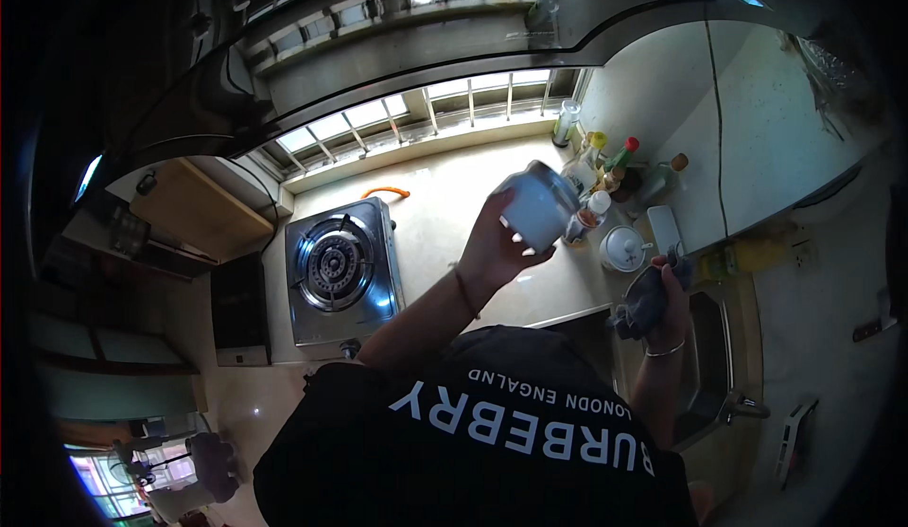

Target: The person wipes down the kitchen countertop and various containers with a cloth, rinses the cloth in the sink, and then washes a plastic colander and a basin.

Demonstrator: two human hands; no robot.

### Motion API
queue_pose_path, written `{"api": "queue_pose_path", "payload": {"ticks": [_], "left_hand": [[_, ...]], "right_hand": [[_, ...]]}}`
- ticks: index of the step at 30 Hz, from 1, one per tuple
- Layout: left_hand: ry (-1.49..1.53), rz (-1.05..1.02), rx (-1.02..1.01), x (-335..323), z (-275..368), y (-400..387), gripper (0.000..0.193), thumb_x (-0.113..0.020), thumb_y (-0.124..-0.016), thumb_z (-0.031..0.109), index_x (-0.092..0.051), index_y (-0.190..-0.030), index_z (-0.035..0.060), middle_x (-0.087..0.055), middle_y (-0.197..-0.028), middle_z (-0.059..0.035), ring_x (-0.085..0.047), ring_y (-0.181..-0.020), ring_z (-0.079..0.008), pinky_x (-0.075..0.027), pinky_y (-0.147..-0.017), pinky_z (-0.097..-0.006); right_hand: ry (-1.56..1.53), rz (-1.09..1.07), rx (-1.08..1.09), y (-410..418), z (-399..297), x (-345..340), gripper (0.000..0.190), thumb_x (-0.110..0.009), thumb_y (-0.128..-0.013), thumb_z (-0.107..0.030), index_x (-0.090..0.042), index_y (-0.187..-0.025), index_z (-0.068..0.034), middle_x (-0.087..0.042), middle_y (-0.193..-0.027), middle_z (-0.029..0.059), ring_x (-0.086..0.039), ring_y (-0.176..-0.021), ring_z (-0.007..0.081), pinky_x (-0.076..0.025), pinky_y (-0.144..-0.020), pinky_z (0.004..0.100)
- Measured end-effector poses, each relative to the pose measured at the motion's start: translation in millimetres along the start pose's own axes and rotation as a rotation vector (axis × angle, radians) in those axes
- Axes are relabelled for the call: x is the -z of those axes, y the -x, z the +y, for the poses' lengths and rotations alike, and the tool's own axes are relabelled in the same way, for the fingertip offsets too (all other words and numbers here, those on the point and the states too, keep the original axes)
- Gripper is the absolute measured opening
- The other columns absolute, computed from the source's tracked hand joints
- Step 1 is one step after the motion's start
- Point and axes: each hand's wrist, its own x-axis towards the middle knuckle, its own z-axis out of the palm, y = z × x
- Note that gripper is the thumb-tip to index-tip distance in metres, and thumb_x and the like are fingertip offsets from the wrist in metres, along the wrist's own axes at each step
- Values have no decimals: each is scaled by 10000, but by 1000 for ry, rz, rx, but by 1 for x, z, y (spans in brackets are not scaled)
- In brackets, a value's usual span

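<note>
My left hand [500,243] is closed around a translucent, whitish-blue jar [540,206], tilted and held above the counter. Behind the jar stand bottles with yellow and red caps. My right hand [670,307] grips a crumpled dark grey-blue cloth [644,303] by the edge of the sink. A white lidded pot [624,249] with a spoon handle sticking out stands between the jar and the cloth. Close to the jar is a small bottle with a white cap [599,203].
A single-burner gas stove [340,264] stands on the counter at left, with an orange hose [386,191] behind it. The range hood [425,80] hangs overhead. At right are the sink [702,364], its faucet [745,408] and a yellow bottle [745,257]. A wooden board [198,208] leans at far left.
</note>
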Motion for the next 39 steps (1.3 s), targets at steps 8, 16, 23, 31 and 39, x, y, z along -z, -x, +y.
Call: {"api": "queue_pose_path", "payload": {"ticks": [8,16,23,31,39], "left_hand": [[289,56,136,-31,40,20,667,-555,-789,383,-310,-1343,102,-400,-1301,-201,-463,-1110,-370,-433,-824,-503],[253,272,256,21,-11,-7,676,-542,-793,377,-281,-1357,110,-412,-1266,-199,-455,-1103,-397,-441,-808,-515],[429,0,340,18,-1,-11,695,-561,-788,356,-263,-1362,100,-385,-1280,-199,-441,-1120,-406,-443,-815,-540],[317,-32,269,40,-36,-13,720,-600,-772,290,-241,-1351,59,-396,-1252,-194,-453,-1090,-381,-450,-806,-528],[151,64,706,128,-114,-16,789,-611,-772,328,-186,-1375,48,-333,-1295,-237,-399,-1146,-391,-446,-839,-516]], "right_hand": [[-102,9,-48,8,3,13,184,-523,-893,-159,-573,-1045,-68,-589,-951,26,-552,-798,108,-437,-759,226],[-67,121,-7,28,17,-4,181,-532,-868,-129,-575,-1032,-65,-589,-954,32,-564,-803,125,-451,-755,263],[-102,-66,-116,32,13,-1,211,-533,-858,-128,-565,-1052,-52,-590,-959,46,-570,-791,146,-467,-737,303],[345,-59,-154,26,34,-16,317,-597,-818,-154,-581,-1106,-23,-628,-956,102,-564,-852,164,-446,-791,280],[671,-175,-207,-1,102,-4,465,-646,-781,-152,-524,-1207,-10,-613,-1055,107,-563,-892,169,-438,-805,250]]}}
